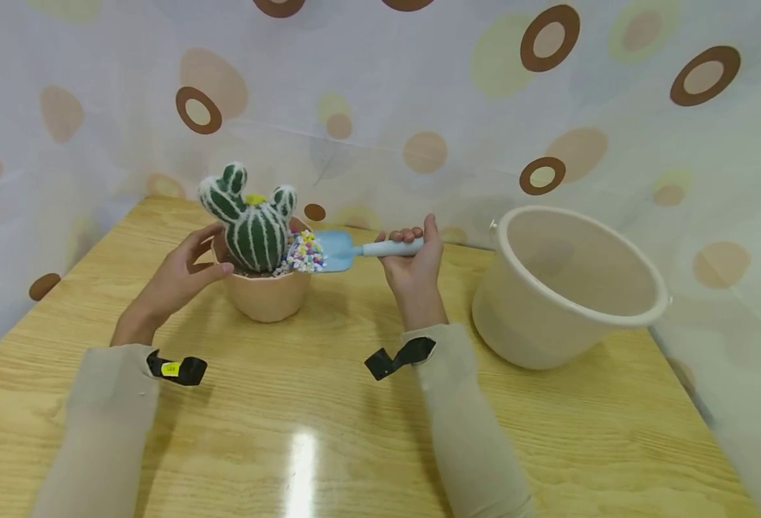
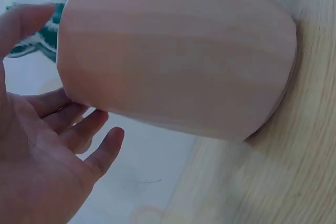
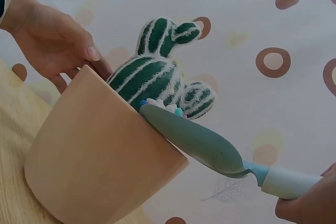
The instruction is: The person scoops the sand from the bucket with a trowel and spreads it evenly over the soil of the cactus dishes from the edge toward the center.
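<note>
A knitted green cactus (image 1: 257,237) with white fuzzy stripes and a yellow top stands in a peach flowerpot (image 1: 267,298). My left hand (image 1: 176,277) holds the pot's left rim, thumb at the near side and fingers round the far side; in the left wrist view the little finger is apart from the pot wall (image 2: 173,56). In my right hand (image 1: 416,270), palm up, is the pale handle of a small blue trowel (image 1: 336,250). Its blade carries multicoloured pebbles (image 1: 306,252) at the pot's right rim. From the right wrist view, the blade (image 3: 197,142) slants over that rim.
A large cream bucket (image 1: 529,324) stands on the wooden table (image 1: 257,432) to the right of my right hand. Behind the table hangs a pale curtain (image 1: 380,86) with brown and beige circles. Black straps (image 1: 400,357) are round both wrists.
</note>
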Motion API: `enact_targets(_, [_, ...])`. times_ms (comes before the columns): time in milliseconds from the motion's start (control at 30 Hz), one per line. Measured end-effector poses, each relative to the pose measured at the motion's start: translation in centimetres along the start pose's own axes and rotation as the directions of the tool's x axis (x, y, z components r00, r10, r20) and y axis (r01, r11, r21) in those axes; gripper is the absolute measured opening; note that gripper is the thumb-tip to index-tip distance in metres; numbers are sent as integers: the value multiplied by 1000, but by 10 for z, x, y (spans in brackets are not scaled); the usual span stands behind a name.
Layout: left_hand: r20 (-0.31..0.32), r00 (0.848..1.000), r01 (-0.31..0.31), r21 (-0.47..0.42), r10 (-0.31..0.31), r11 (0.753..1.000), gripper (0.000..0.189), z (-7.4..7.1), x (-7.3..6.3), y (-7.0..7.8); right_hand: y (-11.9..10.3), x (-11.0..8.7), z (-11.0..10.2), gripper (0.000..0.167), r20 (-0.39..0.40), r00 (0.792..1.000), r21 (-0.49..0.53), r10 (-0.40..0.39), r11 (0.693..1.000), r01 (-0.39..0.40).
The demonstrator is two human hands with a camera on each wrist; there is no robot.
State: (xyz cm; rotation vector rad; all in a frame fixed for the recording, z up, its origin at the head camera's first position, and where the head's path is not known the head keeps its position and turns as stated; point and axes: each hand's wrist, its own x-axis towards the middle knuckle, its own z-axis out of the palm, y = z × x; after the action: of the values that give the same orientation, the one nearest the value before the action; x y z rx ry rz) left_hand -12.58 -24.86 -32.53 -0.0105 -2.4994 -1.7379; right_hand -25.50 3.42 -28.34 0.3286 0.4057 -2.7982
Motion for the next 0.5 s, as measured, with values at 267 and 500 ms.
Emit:
enact_targets(267, [-111,992,-45,108,57,993,45,-8,-10,-2,2,-4,-1,49,34,999,-16,-9,1000,10])
enact_targets(500, [-1,997,-74,46,74,996,63,-4,-8,-7,4,-10,-5,47,49,999,-30,-8,1000,10])
